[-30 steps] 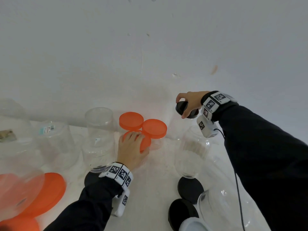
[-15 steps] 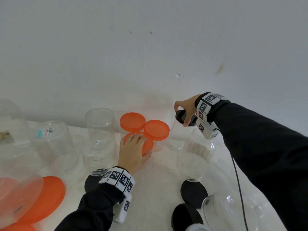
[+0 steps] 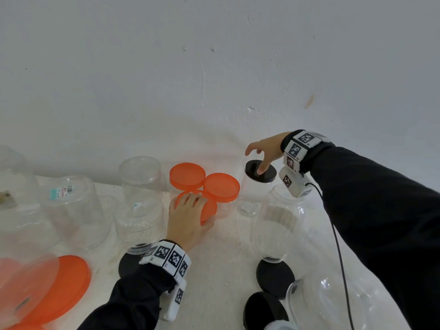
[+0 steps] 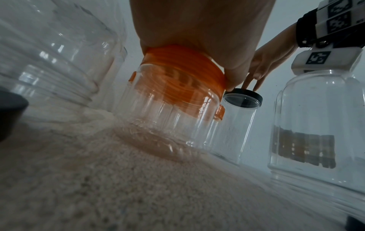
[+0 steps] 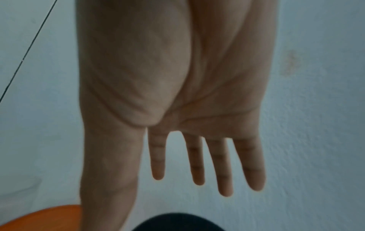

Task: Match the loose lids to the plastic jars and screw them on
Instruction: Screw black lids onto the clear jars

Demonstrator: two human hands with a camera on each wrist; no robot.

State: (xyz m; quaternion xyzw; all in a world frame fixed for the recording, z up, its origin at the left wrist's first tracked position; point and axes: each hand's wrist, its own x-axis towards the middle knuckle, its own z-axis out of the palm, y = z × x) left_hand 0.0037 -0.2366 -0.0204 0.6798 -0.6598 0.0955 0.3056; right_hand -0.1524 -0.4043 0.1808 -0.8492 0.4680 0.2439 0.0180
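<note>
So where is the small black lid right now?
In the head view the black lid sits on a slim clear jar by the wall, right of the orange lids, under the right hand.

three lidded jars (image 3: pixel 204 186) clustered mid-table, capped jar (image 3: pixel 258 186) right of them, open jars (image 3: pixel 140 186) left, perhaps touching

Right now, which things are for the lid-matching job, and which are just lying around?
For the job:
- black lid on the small jar, right hand above it, fingertips on its top
- orange lid under the left hand
- open jars, like the tall jar
- loose black lids

Just lying about:
- black cable
- white wall
</note>
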